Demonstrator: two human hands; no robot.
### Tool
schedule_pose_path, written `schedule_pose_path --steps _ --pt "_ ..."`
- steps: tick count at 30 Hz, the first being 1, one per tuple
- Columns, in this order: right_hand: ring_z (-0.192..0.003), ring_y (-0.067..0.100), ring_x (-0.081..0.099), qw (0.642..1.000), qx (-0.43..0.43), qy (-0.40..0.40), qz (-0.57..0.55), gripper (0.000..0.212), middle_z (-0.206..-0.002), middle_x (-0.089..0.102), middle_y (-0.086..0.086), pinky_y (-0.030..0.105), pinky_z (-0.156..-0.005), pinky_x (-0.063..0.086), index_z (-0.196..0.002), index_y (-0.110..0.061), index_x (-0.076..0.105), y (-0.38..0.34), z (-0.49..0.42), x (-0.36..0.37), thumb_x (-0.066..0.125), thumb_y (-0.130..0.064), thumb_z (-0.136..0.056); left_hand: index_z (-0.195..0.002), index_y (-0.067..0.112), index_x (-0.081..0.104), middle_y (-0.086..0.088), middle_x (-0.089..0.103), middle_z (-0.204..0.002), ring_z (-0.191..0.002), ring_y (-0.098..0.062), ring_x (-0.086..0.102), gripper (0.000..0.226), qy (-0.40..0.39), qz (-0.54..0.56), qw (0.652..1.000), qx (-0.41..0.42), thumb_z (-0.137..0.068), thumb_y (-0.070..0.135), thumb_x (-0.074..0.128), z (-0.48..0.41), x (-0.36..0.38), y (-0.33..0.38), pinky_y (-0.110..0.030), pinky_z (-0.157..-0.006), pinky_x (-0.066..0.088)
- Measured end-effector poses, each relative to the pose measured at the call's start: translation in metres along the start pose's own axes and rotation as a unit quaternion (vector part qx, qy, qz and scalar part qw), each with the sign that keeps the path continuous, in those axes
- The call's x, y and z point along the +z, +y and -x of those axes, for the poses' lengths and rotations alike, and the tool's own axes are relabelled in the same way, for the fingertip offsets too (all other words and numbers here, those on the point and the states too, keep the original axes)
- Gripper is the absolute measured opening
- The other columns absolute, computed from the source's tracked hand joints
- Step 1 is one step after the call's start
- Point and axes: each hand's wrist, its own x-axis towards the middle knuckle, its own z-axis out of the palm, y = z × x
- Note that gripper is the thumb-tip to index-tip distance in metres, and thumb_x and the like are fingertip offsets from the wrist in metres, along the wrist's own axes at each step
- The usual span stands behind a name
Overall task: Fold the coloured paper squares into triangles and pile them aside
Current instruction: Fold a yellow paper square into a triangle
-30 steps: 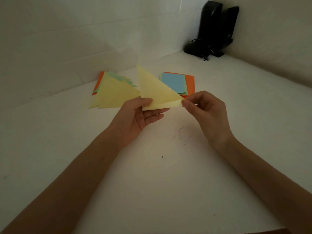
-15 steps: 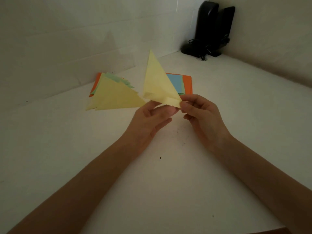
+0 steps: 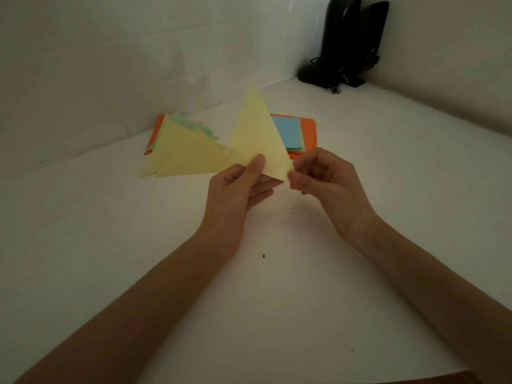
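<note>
Over the white table (image 3: 360, 189), mid-frame, left hand (image 3: 235, 195) and right hand (image 3: 329, 184) both pinch the upright yellow triangle (image 3: 257, 134), thumbs against fingers.

the yellow triangle (image 3: 257, 134) has turned in my hold. a second ago it leaned flat to the left, now its point stands straight up. my left grip (image 3: 232, 195) has moved in closer to my right grip (image 3: 329, 187).

Two hands are counted: left hand (image 3: 235, 192) and right hand (image 3: 327, 187). One yellow triangle (image 3: 257, 134) is held. Behind-left of it: one pile of triangles (image 3: 182, 151), sheet count indeterminable. Behind-right: one stack of squares (image 3: 307, 131). Far behind-right: two black upright devices (image 3: 349, 42).
</note>
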Motion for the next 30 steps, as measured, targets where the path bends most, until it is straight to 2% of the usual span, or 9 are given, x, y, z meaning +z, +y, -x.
schedule_pose_path --steps 4,10,13,16,18,21,25,28,30 --pt "-0.061 0.007 0.057 0.999 0.033 0.007 -0.018 0.02 -0.063 0.062 -0.005 0.018 -0.06 0.045 -0.079 -0.012 0.061 0.003 -0.004 -0.001 0.062 0.007 -0.083 -0.078 0.012 0.064 0.007 0.068 -0.065 -0.061 -0.004 0.065 0.019 0.024 0.05 0.998 0.024 -0.094 0.013 0.054 -0.008 -0.01 0.004 -0.02 -0.066 0.055" --pt "-0.06 0.008 0.055 0.997 0.046 0.033 -0.046 0.016 -0.061 0.061 -0.004 0.021 -0.061 0.044 -0.08 -0.01 0.061 0.007 -0.006 -0.005 0.06 0.006 -0.084 -0.093 0.011 0.062 0.005 0.073 -0.078 -0.072 -0.005 0.069 0.019 0.059 0.119 0.991 0.025 -0.098 0.02 0.046 -0.02 -0.026 0.013 -0.019 -0.067 0.054" --pt "-0.062 0.008 0.055 0.995 0.039 0.04 -0.08 0.014 -0.064 0.061 -0.004 0.021 -0.062 0.045 -0.083 -0.009 0.062 0.005 -0.007 -0.01 0.06 0.005 -0.085 -0.097 0.015 0.058 0.005 0.071 -0.078 -0.075 -0.01 0.07 0.024 0.02 0.08 0.997 -0.007 -0.084 0.035 0.057 -0.017 -0.023 0.016 -0.021 -0.067 0.055" --pt "-0.06 0.007 0.056 0.998 0.034 0.007 -0.052 0.015 -0.06 0.062 -0.007 0.021 -0.061 0.046 -0.082 -0.01 0.063 0.006 -0.004 -0.005 0.061 0.005 -0.084 -0.099 0.014 0.059 0.001 0.071 -0.082 -0.075 -0.014 0.071 0.031 -0.035 -0.033 0.999 -0.003 -0.071 0.019 0.07 -0.009 -0.012 0.006 -0.021 -0.065 0.055" --pt "-0.058 0.005 0.058 0.999 0.034 -0.011 -0.016 0.015 -0.059 0.063 -0.008 0.019 -0.06 0.047 -0.082 -0.012 0.062 0.008 -0.003 -0.002 0.062 0.003 -0.085 -0.098 0.012 0.06 -0.001 0.073 -0.08 -0.072 -0.014 0.071 0.025 -0.02 -0.058 0.998 0.013 -0.076 0.006 0.07 -0.007 -0.012 0.003 -0.02 -0.062 0.054" --pt "-0.058 0.004 0.059 0.999 0.028 -0.019 0.001 0.014 -0.059 0.065 -0.008 0.017 -0.06 0.047 -0.084 -0.013 0.062 0.007 -0.004 -0.004 0.062 0.001 -0.086 -0.093 0.011 0.061 0.001 0.073 -0.075 -0.071 -0.012 0.071 0.006 -0.019 -0.052 0.998 0.013 -0.088 0.009 0.061 -0.01 -0.017 0.005 -0.02 -0.061 0.054" --pt "-0.059 0.004 0.057 1.0 0.011 0.007 0.006 0.02 -0.06 0.064 -0.008 0.017 -0.061 0.046 -0.084 -0.015 0.065 0.007 -0.007 -0.007 0.058 0.003 -0.088 -0.087 0.01 0.063 0.001 0.073 -0.074 -0.072 -0.013 0.071 0.026 -0.004 -0.051 0.998 0.027 -0.099 0.023 0.044 -0.014 -0.019 0.006 -0.022 -0.064 0.056" --pt "-0.062 0.005 0.057 1.0 0.016 0.011 0.003 0.022 -0.062 0.063 -0.008 0.018 -0.062 0.045 -0.084 -0.016 0.066 0.008 -0.007 -0.01 0.057 0.002 -0.089 -0.079 0.012 0.063 0.002 0.071 -0.074 -0.072 -0.013 0.069 0.028 0.027 -0.053 0.998 0.03 -0.098 0.027 0.048 -0.018 -0.025 0.01 -0.026 -0.064 0.056" --pt "-0.063 0.005 0.057 1.0 0.028 0.004 -0.001 0.018 -0.064 0.063 -0.008 0.019 -0.062 0.045 -0.085 -0.016 0.067 0.009 -0.007 -0.011 0.056 -0.002 -0.09 -0.078 0.012 0.061 0.002 0.068 -0.074 -0.071 -0.011 0.067 0.023 0.017 -0.071 0.997 0.03 -0.096 0.023 0.051 -0.021 -0.03 0.012 -0.029 -0.065 0.056"
